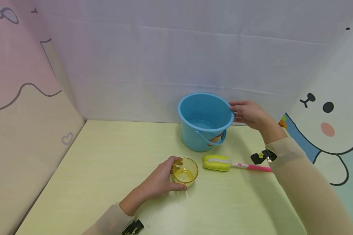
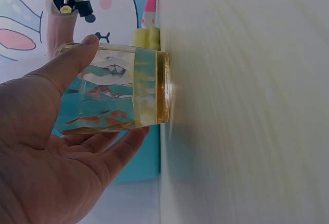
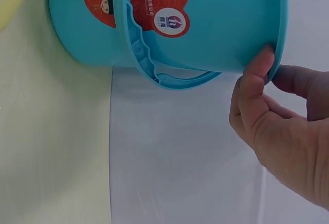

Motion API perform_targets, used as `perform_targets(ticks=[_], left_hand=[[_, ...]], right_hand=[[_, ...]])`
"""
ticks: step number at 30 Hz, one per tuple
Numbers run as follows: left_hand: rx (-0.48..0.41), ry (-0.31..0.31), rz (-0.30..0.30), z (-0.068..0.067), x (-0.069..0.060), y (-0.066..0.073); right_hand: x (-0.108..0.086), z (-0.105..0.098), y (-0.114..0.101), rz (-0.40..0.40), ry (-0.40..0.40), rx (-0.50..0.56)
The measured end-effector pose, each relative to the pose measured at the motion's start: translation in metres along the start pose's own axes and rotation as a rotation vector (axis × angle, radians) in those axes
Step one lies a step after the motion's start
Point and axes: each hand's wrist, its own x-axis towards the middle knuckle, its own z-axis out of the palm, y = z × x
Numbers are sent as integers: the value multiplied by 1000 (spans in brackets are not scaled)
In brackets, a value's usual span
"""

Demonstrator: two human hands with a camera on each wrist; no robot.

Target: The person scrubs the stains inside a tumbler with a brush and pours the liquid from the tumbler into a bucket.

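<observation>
The left hand [image 1: 162, 181] holds a see-through yellow cup [image 1: 184, 173], thumb on the near side, and the cup stands upright on the pale table [image 1: 106, 163]. Next comes a blue bucket [image 1: 190, 137], farther back, its handle hanging down, with a brush [image 1: 217, 165] lying in front that has a bumpy yellow head and a pink end. On the right, the right hand [image 1: 251, 114] pinches the bucket's rim.

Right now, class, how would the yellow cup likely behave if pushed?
The yellow cup looks stiff: its clear wall shows no dent in the left hand. Its glossy sides may be slippery. Upright on its base, it would probably slide, not roll.
</observation>
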Motion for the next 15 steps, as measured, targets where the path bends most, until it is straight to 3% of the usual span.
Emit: perform_targets(ticks=[15], left_hand=[[0,3,-5,-3,-2,0]], right_hand=[[3,0,5,18,-34,168]])
